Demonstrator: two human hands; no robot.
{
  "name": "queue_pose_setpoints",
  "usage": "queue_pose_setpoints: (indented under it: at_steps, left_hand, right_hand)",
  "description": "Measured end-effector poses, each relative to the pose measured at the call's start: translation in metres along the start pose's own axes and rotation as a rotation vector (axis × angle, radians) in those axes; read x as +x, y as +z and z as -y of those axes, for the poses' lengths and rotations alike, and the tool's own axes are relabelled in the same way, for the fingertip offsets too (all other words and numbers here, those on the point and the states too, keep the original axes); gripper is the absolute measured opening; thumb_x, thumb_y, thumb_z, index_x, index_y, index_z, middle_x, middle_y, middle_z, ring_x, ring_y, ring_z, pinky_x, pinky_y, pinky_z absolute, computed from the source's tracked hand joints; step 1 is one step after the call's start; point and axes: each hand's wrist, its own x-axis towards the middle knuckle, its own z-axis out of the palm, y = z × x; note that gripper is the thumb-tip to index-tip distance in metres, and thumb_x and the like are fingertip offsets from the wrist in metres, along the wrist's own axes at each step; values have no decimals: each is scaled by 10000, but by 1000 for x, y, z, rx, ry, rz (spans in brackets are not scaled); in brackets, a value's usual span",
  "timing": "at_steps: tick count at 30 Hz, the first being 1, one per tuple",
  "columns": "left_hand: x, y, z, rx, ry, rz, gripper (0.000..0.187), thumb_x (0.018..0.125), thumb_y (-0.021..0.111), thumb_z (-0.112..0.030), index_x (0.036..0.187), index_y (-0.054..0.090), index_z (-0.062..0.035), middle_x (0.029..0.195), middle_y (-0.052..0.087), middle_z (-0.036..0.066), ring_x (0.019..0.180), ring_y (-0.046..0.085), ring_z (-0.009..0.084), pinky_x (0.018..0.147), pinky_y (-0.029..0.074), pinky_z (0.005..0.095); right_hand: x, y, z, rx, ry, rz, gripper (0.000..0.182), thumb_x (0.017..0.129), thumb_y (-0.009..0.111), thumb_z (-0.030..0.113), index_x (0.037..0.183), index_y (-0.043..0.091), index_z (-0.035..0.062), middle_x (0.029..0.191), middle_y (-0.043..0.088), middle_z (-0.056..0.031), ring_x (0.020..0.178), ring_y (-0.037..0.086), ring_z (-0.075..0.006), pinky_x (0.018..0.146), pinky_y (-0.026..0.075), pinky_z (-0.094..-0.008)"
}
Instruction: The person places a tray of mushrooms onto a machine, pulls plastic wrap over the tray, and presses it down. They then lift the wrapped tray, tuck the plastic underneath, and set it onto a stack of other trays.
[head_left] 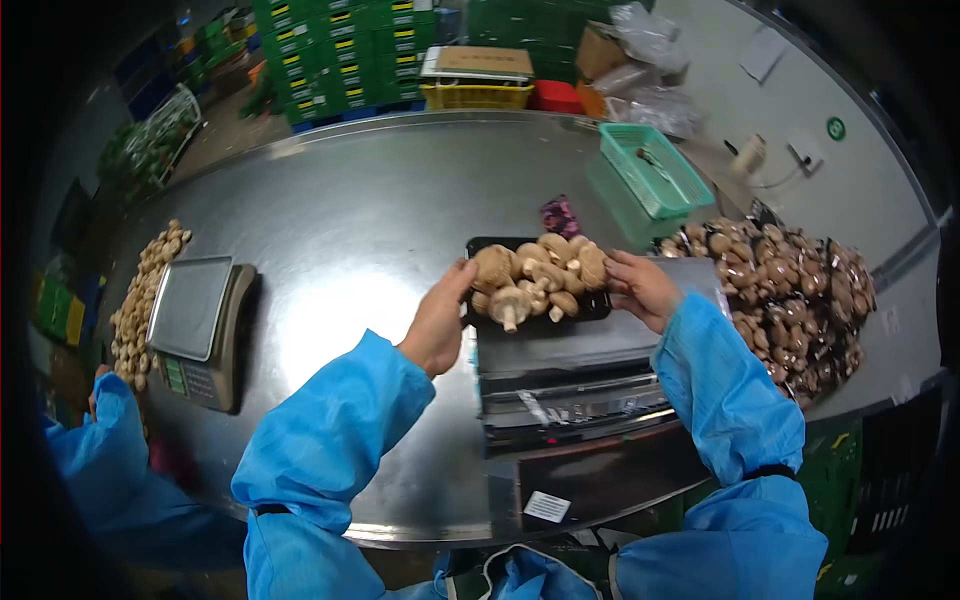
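Between my two hands is a black tray (pixel 592 306) heaped with brown mushrooms (pixel 540 275). My left hand (pixel 440 318) grips the tray's left end, thumb near the rim. At the right end, the fingers of my right hand (pixel 643 287) close on the tray's edge. Below the tray lies a wrapping machine (pixel 570 360) with a flat metal top and rolls of clear film at its front. A small dark purple packet (pixel 560 216) rests on the steel table just behind the tray. The tray's underside is hidden.
A digital scale (pixel 205 320) stands left on the steel table (pixel 330 190), beside loose mushrooms (pixel 145 300). Wrapped mushroom trays (pixel 790 290) pile up at right, behind them a green basket (pixel 655 170). Another person's blue sleeve (pixel 100 440) shows at far left. Green crates (pixel 345 55) are stacked beyond.
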Motion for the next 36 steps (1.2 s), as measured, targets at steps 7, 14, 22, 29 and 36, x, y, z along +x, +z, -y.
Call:
queue_pose_setpoints:
  at_steps: [7, 14, 22, 29, 36]
  left_hand:
    - [12, 94, 55, 55, -179, 2, 655, 951, 419, -373, 1439, 141, -37, 1468, 227, 145, 1351, 223, 249, 1096, 203, 375]
    - [-42, 54, 45, 984, 414, -97, 414, 875, 575, -198, 1262, 508, -67, 1197, 555, 125, 1118, 508, 253, 964, 389, 360]
    - [-60, 62, 52, 2083, 649, 581, 489, 796, 581, -88, 1243, 532, -280, 1089, 544, 5, 962, 529, 165, 825, 409, 338]
    - [-91, 82, 81, 423, 219, -103, 79, 903, 495, -49, 950, 521, 9, 1104, 598, 202, 935, 616, 238, 797, 511, 350]
    - [-120, 134, -47, 684, 1096, 158, 90, 902, 451, 0, 969, 504, -27, 1013, 639, 210, 927, 652, 280, 796, 558, 410]
  right_hand:
    - [-55, -103, -60, 42, 57, -111, 441, 942, 480, 266, 1343, 394, 102, 1207, 531, -16, 1028, 513, -111, 807, 426, -262]
    - [-120, -171, -74, -584, -478, -134, 507, 843, 586, 101, 1325, 428, 83, 1129, 559, -107, 925, 537, -169, 784, 446, -324]
    - [-99, -178, -83, -1526, -1049, 548, 395, 666, 643, 61, 1043, 594, 168, 1079, 523, -89, 891, 522, -258, 736, 434, -363]
    - [-136, -150, -87, 395, -147, 240, 42, 917, 470, 50, 902, 443, 21, 1172, 529, -258, 1024, 590, -343, 868, 502, -416]
    - [-174, -145, 20, 154, -1007, 15, 93, 871, 494, 6, 960, 518, 22, 1074, 603, -234, 998, 607, -362, 896, 490, -460]
